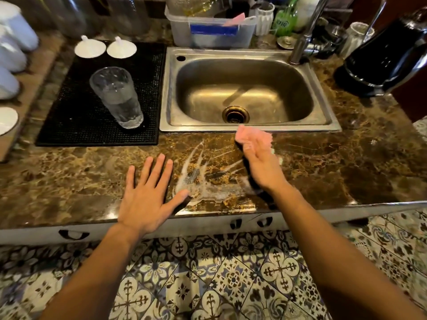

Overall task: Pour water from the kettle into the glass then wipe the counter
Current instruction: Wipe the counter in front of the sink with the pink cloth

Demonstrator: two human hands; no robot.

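A clear glass [117, 97] partly filled with water stands upright on a black mat [80, 125] left of the sink. The black kettle [390, 54] sits on its base at the far right of the brown marble counter [346, 172]. My right hand [261, 165] grips a pink cloth [253, 136] just in front of the sink's front rim; the cloth is blurred. My left hand [147, 195] lies flat on the counter, fingers spread, holding nothing. Between the hands wet streaks [201, 179] shine on the marble.
A steel sink [328, 107] with a tap [302, 40] fills the middle. Behind it stand a plastic tub [212, 31], a green bottle [285, 18] and white cups. Two white lids [105, 48] lie at the mat's back. White containers [11, 47] line the left edge.
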